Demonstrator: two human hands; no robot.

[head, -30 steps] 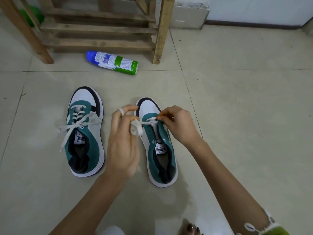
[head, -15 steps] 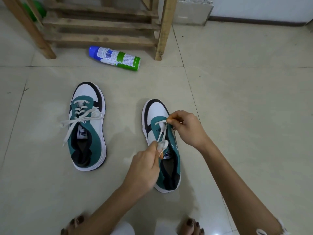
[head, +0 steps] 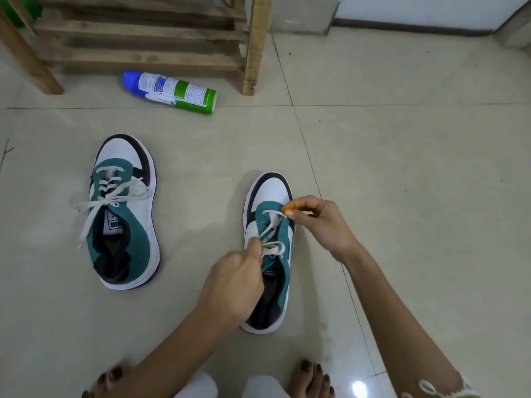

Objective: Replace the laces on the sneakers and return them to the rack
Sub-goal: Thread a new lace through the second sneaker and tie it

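Bare toes (head: 313, 377) at the lower edge, on the tiled floor (head: 402, 196). Left hand (head: 232, 285), fingers curled, pinches the white lace (head: 273, 248) over the middle eyelets of the partly laced sneaker (head: 271, 191); right hand (head: 319, 222) pinches the lace beside the eyelets nearest the toe. Fully laced sneaker (head: 138, 234) stands apart, to the left. Beyond, a spray can (head: 172, 91) lies before the wooden rack (head: 255, 44).

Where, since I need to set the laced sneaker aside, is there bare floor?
Widest: the tiles right of the right sneaker, up to the wall. Next, the strip between it and the left sneaker, and the band from their toes to the spray can. Crowded: over the right sneaker, where left hand and right hand pinch the lace.
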